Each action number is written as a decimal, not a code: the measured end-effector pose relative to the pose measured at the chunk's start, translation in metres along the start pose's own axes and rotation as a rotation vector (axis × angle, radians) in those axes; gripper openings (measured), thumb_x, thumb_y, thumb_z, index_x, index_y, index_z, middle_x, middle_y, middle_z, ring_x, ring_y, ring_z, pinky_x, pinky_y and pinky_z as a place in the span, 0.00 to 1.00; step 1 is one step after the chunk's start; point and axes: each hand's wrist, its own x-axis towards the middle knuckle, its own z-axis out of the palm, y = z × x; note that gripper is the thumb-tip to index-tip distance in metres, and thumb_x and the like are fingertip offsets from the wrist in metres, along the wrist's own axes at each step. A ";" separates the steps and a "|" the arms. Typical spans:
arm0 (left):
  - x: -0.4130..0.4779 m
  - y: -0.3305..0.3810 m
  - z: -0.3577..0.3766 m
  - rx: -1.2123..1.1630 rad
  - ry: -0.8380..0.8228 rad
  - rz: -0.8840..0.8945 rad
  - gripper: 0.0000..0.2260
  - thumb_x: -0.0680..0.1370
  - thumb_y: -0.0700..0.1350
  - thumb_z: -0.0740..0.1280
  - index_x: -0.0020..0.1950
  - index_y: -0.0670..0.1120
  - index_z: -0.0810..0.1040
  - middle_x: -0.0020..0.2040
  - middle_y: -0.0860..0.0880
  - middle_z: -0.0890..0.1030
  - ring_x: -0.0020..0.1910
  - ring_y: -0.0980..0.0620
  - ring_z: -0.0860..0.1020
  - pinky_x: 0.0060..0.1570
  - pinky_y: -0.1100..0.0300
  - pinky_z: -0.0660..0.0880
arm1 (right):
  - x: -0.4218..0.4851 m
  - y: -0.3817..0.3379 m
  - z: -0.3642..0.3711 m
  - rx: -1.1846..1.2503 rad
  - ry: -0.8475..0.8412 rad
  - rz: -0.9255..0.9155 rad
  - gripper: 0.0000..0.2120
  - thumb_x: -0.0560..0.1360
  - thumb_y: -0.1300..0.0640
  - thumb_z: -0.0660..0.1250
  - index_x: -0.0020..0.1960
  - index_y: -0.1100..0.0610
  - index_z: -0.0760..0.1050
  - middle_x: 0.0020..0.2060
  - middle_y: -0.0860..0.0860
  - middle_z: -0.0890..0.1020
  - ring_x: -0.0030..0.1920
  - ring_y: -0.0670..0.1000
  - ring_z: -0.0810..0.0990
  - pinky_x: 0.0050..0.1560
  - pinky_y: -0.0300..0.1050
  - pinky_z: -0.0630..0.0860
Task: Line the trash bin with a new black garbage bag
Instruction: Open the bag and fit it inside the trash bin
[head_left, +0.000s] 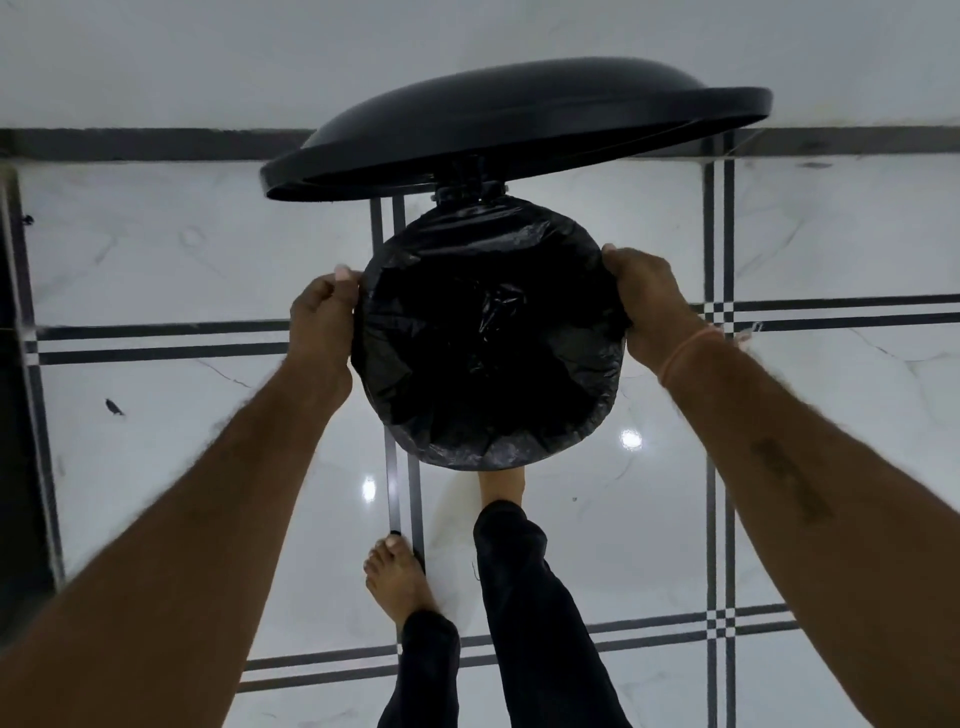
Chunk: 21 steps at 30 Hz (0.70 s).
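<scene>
Standing over one round trash bin (467, 196), a person has both hands on the one black garbage bag (488, 338) that sits inside it. The bag fills the bin's mouth, and its crinkled edge is folded outward over the whole rim, so the bin's wall is hidden from above. The two hands are set apart, one at each side of the bin. The left hand (322, 322) is at the bin's left side, fingers curled down over the bag's folded edge and thumb on top, pinching the plastic. The right hand (649, 306) is at the bin's right side, fingers wrapped over the bag's edge and gripping it. One thin pale band (691, 353) circles the right wrist.

The bin's one black domed lid (519, 119) stands raised on the hinge at the bin's far side, tilted, with its underside facing the opening.

Two bare feet show on the near side of the bin: the right foot (501, 486) reaches under the bin's near edge, toes hidden, and the left foot (397, 582) is flat on the floor (156, 260), nearer the person. Both legs wear dark trousers. The floor around the bin is glossy white tile crossed by dark double stripes, with two bright glints, one near-left and one near-right of the bin. A pale wall (156, 62) rises beyond the bin
</scene>
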 end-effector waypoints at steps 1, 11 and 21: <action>0.001 0.009 0.006 0.005 -0.029 0.008 0.16 0.85 0.55 0.61 0.54 0.45 0.83 0.42 0.52 0.83 0.38 0.57 0.80 0.34 0.64 0.76 | 0.003 -0.007 0.005 0.014 -0.024 -0.026 0.09 0.79 0.53 0.67 0.46 0.58 0.77 0.41 0.57 0.77 0.45 0.56 0.77 0.45 0.49 0.74; 0.030 0.055 0.033 0.231 -0.184 0.031 0.15 0.82 0.51 0.68 0.37 0.47 0.82 0.33 0.50 0.83 0.30 0.53 0.82 0.35 0.62 0.79 | 0.036 -0.058 0.043 -0.377 -0.354 -0.130 0.14 0.84 0.55 0.65 0.40 0.56 0.78 0.35 0.54 0.81 0.31 0.51 0.80 0.38 0.44 0.78; 0.027 0.055 0.030 0.273 -0.241 0.065 0.14 0.84 0.49 0.65 0.58 0.39 0.82 0.44 0.44 0.83 0.36 0.52 0.83 0.38 0.63 0.79 | 0.041 -0.065 0.037 -0.434 -0.527 -0.160 0.10 0.79 0.52 0.70 0.49 0.60 0.80 0.45 0.57 0.81 0.42 0.54 0.81 0.51 0.48 0.81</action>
